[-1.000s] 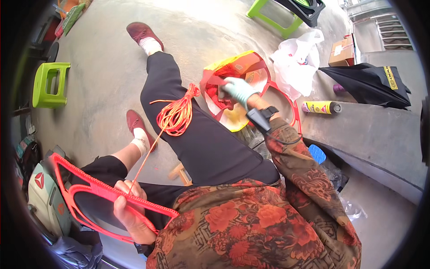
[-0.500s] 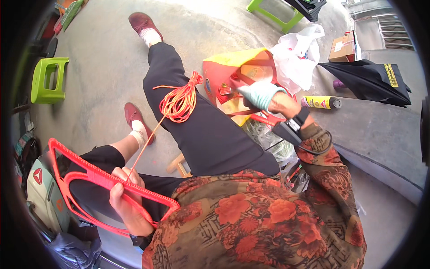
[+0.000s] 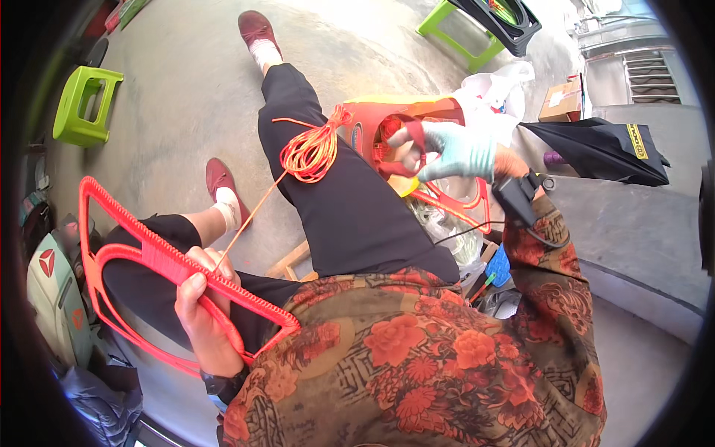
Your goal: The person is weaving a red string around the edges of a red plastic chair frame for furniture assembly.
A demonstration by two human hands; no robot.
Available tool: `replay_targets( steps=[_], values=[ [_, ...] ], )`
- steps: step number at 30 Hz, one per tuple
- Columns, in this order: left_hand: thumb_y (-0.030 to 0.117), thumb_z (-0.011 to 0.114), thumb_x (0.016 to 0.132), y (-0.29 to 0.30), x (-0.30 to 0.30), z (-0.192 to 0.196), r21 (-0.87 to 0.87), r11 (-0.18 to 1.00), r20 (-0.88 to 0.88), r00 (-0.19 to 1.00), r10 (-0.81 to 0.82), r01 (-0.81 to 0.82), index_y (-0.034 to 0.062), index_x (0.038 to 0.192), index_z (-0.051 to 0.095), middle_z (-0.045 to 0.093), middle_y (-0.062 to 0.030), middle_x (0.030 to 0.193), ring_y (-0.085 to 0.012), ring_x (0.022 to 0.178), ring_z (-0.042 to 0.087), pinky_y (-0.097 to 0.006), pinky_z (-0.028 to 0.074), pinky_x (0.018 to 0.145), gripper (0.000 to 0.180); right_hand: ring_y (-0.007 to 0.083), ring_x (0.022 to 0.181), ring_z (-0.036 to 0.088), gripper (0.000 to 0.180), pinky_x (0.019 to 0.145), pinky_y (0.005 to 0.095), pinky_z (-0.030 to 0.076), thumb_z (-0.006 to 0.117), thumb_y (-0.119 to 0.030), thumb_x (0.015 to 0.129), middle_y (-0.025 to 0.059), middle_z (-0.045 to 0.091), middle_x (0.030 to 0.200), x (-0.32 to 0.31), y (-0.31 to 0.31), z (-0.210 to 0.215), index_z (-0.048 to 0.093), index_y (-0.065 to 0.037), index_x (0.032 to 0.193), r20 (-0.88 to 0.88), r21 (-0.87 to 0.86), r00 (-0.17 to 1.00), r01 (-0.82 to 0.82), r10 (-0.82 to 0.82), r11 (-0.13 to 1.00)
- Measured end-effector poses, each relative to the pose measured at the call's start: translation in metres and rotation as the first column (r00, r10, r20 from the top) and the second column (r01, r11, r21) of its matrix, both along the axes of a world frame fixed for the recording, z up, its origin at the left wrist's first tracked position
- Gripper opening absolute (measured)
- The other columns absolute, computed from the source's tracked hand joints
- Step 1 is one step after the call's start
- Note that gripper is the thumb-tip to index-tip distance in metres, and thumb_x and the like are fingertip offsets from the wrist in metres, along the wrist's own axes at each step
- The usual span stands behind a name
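Note:
My left hand grips a red frame whose bar is wrapped with cord, the thumb pressed near the point where the cord leaves the bar. From there the thin orange-red cord runs taut up to a looped bundle of the same cord resting on my dark trouser leg. My right hand, in a pale teal glove, is over a red and yellow bag. Its fingers curl about the bag's red handle strap, slightly blurred. Another red frame lies beside the bag, partly hidden.
A green stool stands at the left, another green stool with black frames on it at the back. To the right are a white plastic bag, a cardboard box, a black umbrella-like bundle and a grey ledge.
My right hand has drawn back from inside the bag toward the right, its fingers now at the strap. The bag's mouth has changed shape. My left hand keeps its grip on the frame.

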State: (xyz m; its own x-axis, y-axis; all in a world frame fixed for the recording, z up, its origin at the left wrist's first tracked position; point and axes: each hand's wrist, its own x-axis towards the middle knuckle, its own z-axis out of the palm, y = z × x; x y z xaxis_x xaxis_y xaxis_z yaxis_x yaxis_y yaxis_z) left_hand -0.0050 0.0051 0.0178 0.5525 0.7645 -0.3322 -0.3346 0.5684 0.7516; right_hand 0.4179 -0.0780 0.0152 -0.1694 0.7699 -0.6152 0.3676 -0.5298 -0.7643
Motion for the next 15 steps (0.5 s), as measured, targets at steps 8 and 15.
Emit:
replay_targets(
  steps=[8, 15],
  values=[
    [0.02, 0.065, 0.083, -0.001, -0.004, -0.004, 0.059, 0.998, -0.065, 0.998, 0.027, -0.023, -0.0024, 0.09, 0.056, 0.06, -0.0158, 0.085, -0.021, 0.076, 0.058, -0.029, 0.048, 0.07, 0.025, 0.0114, 0.067, 0.066, 0.057, 0.059, 0.0271, 0.053, 0.067, -0.033, 0.092, 0.0102, 0.073, 0.096, -0.016, 0.009, 0.062, 0.053, -0.003, 0.139, 0.24, -0.069, 0.97, 0.058, -0.039, 0.996],
    [0.018, 0.065, 0.082, 0.001, -0.005, -0.004, 0.12, 0.992, -0.08, 0.995, 0.053, -0.044, -0.0037, 0.092, 0.058, 0.061, -0.0151, 0.084, -0.0202, 0.08, 0.06, -0.029, 0.048, 0.076, 0.024, 0.017, 0.077, 0.07, 0.058, 0.068, 0.0302, 0.058, 0.075, -0.033, 0.087, 0.0135, 0.072, 0.116, -0.025, -0.007, 0.077, 0.058, -0.009, 0.137, 0.49, 0.246, 0.83, 0.16, -0.265, 0.956]
  ],
)
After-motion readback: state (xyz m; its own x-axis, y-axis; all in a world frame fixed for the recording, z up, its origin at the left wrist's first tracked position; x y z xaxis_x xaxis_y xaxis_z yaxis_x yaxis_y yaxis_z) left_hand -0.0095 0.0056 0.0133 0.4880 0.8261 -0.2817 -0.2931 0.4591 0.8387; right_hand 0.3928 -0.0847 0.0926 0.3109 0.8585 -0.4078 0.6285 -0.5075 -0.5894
